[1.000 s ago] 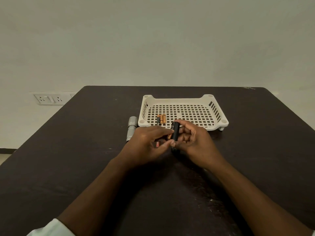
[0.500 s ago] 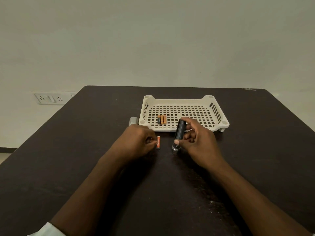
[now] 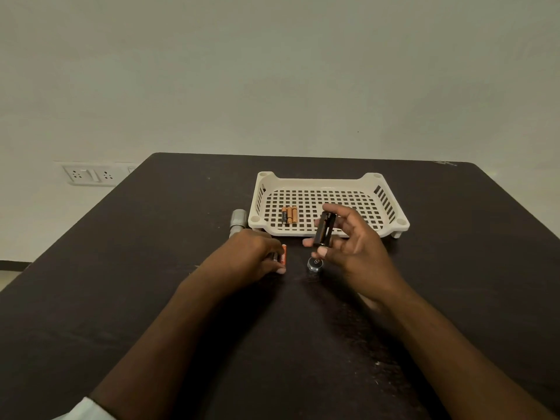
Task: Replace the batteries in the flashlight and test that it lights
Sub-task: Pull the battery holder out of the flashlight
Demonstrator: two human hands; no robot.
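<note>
change: half a second ago the right hand held the battery holder low by the tray's front edge; now it is lifted and tilted, its open slots showing. the left hand has stayed at the loose battery.
right hand: thumb and fingers pinch the black, ribbed, cylindrical holder.
left hand: fingers curled down on the table, touching an orange battery; whether it grips it, i cannot tell.
batteries: three in the tray, side by side; one at the left hand.
flashlight: one grey metal body left of the tray, partly hidden; one round tail cap with a spring, below the holder.
tray: one, cream plastic, grid floor.
</note>
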